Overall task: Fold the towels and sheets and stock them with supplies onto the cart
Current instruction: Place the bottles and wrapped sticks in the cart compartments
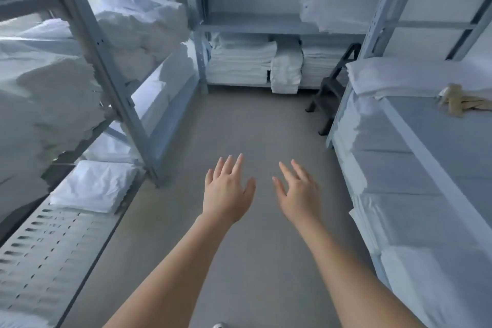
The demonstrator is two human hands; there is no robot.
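Note:
My left hand (226, 192) and my right hand (298, 194) are stretched out side by side over the grey floor, palms down, fingers apart, holding nothing. White linen fills the grey metal shelves around me. A folded white sheet (93, 186) lies on the low left shelf. Stacks of folded white towels (239, 61) sit on the far rack's lower shelf. More folded towels (338, 0) rest one shelf higher. Folded linen (394, 74) lies on the right shelf. No cart is in view.
A dark step stool (332, 93) stands at the far right corner of the floor. Tan strips (458, 102) lie on the right shelf. A perforated grey shelf (48, 253) runs along the near left. The left rack's upright post (119, 98) leans into the aisle.

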